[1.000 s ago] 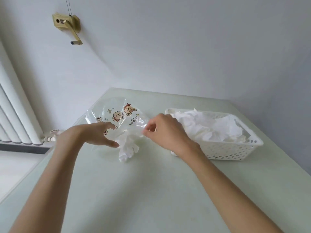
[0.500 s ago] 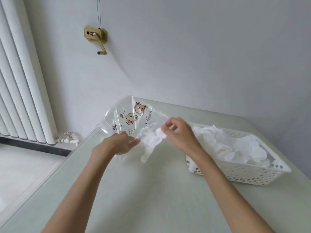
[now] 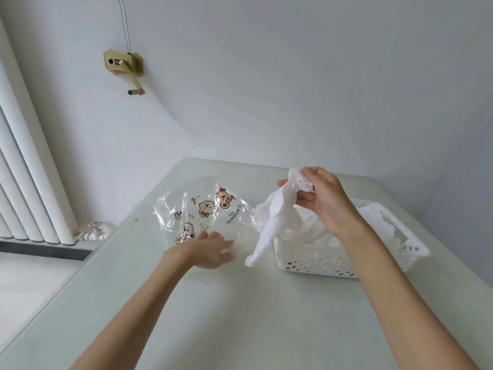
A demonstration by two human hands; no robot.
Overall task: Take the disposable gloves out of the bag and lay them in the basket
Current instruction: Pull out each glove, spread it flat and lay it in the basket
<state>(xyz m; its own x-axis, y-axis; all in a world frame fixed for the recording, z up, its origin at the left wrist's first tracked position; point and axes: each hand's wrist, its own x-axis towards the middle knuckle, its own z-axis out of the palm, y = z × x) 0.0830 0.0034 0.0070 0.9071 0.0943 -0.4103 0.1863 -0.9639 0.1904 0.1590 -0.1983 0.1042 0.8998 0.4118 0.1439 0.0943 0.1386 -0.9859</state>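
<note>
The right hand [image 3: 326, 202] is raised above the left end of the basket [image 3: 346, 260], its fingers [image 3: 306, 194] curled and pinching a white disposable glove [image 3: 274, 222] by its bunched top. The glove hangs down in a long limp strip, its lower tip dangling just left of the basket's near-left corner and above the table [image 3: 240, 316]. The hanging glove and the right forearm hide part of the basket's left side. Inside the white perforated basket lies a crumpled heap of gloves [image 3: 314, 236], which fills much of it up to the rim.

The left hand [image 3: 208, 252] lies flat on the near edge of the clear bag [image 3: 205, 212], its fingers [image 3: 222, 245] straight and slightly spread, pressing the plastic to the table. The bag, printed with cartoon animals and the words "AFTERNOON TEA", lies crumpled left of the basket, its mouth turned toward it.

On the far wall hangs a brass crank [image 3: 125, 68] with two thin cords running up from it. At the left stands a white ribbed radiator [image 3: 29, 182], with a valve [image 3: 94, 231] at its foot just off the table's left edge.
</note>
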